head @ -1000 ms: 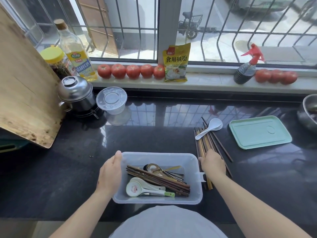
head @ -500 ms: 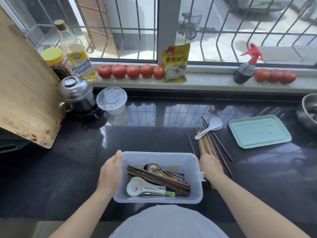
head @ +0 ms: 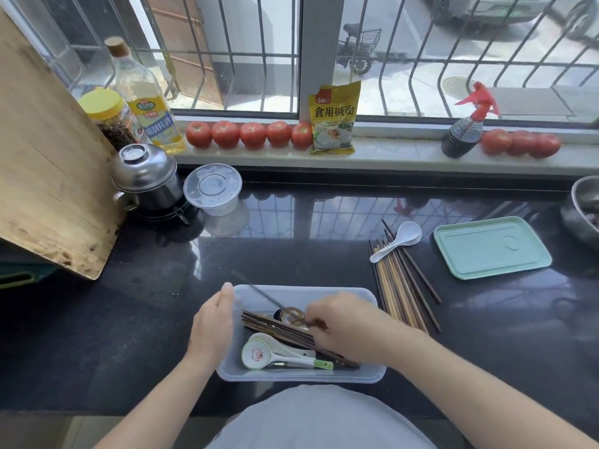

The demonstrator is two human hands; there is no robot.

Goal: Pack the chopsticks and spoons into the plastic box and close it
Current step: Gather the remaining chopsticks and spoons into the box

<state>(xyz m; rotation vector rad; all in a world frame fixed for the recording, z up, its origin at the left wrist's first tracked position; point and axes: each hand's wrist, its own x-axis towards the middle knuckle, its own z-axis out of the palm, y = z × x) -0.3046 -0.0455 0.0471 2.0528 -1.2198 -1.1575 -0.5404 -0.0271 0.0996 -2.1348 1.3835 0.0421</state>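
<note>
Near the counter's front edge sits the clear plastic box (head: 363,376), open, with dark chopsticks (head: 278,328) lying slantwise inside it, two white ceramic spoons (head: 259,354) at its near side and a metal spoon (head: 291,314) toward its far side. Against the box's left wall rests the left hand (head: 212,322), fingers straight and relaxed along the rim. Over the box's right half hangs the right hand (head: 346,322), its fingers curled and pinching a thin dark stick, blurred, likely a chopstick. Just right of the box lies a loose bundle of chopsticks (head: 397,286) on the black counter (head: 129,319), a white spoon (head: 402,236) resting across their far ends. Farther right of the box lies the pale green lid (head: 492,246), flat.
</note>
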